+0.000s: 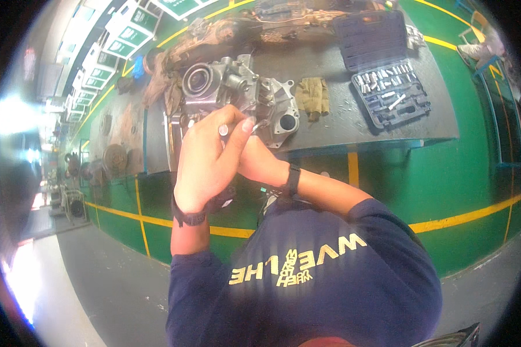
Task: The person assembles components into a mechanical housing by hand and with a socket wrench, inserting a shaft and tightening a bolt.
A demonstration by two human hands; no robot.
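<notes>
In front of me on the grey workbench stands a silver cast-metal housing (226, 95) with a large round opening and a flanged side. My left hand (208, 159) is at its near edge, its fingers curled around something with a small round silver end (223, 130). The rest of that thing is hidden in the grip. Close against it, partly behind the left thumb, is my right hand (260, 162). Its fingers are mostly covered, so I cannot tell what they hold. To the right of the housing lies a folded olive cloth (312, 97).
An open dark socket-set case (382, 118) with several silver sockets lies on the right of the workbench (330, 130). Large brown, dirty metal parts (214, 32) line the far side. Round metal parts (116, 159) are at the left. Another person (477, 49) is at the far right.
</notes>
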